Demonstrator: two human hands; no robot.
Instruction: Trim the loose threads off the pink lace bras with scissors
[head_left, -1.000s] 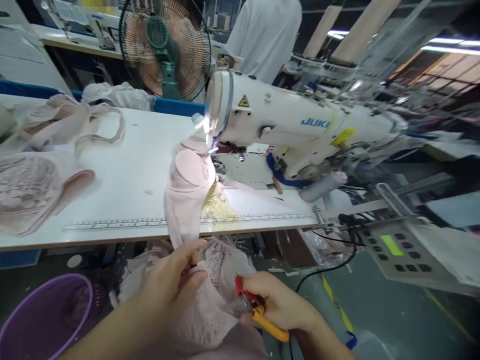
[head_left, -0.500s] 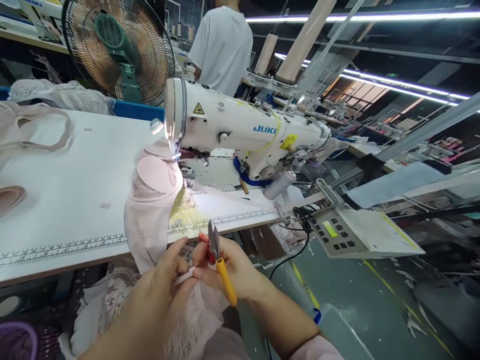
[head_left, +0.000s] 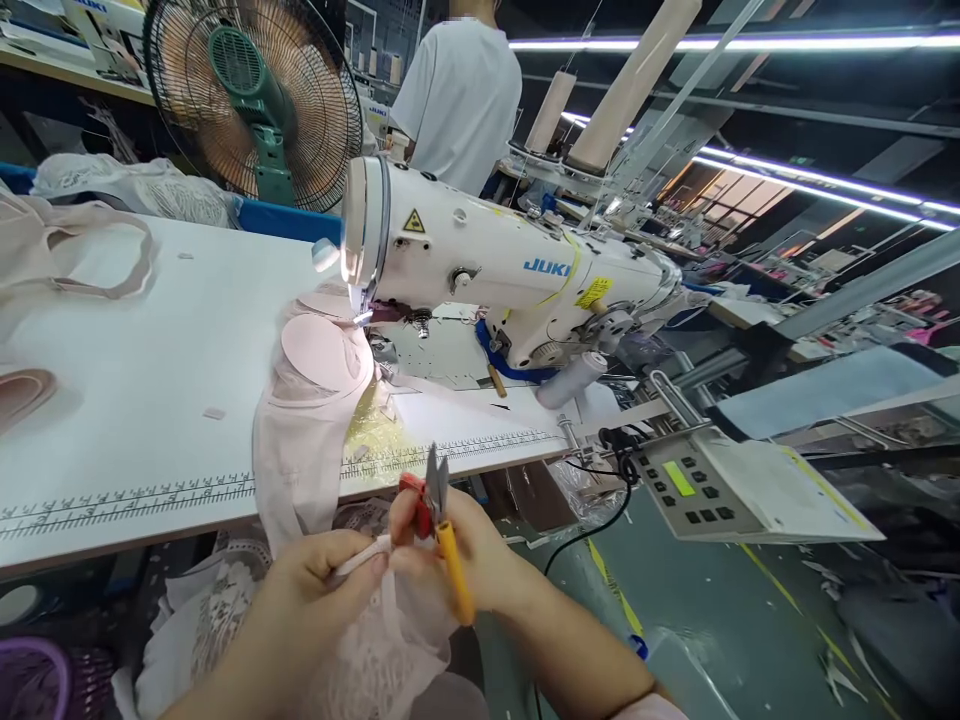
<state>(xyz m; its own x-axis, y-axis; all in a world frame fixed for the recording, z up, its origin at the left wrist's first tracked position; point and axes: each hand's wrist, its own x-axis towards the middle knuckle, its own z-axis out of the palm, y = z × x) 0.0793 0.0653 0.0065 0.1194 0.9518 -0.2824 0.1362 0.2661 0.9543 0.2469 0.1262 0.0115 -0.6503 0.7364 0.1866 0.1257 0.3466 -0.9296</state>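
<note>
Metal scissor blades (head_left: 433, 482); smooth plastic handles (head_left: 454, 572); lacy, matt cloth garment (head_left: 367, 655); smooth, slightly glossy tabletop (head_left: 202, 350)

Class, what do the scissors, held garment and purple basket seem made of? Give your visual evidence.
Scissors: metal blades, grey with some shine; orange and red grips, probably plastic. Garment: thin, matte, lacy fabric, perhaps synthetic; it drapes in soft folds. Basket: likely plastic, given its smooth purple rim.

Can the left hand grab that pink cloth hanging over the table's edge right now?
Probably yes: the pink cloth hangs close to the left hand, and nothing seems to stand between them. But that hand is pinching a pale strip, so it might need to let go first.
</note>
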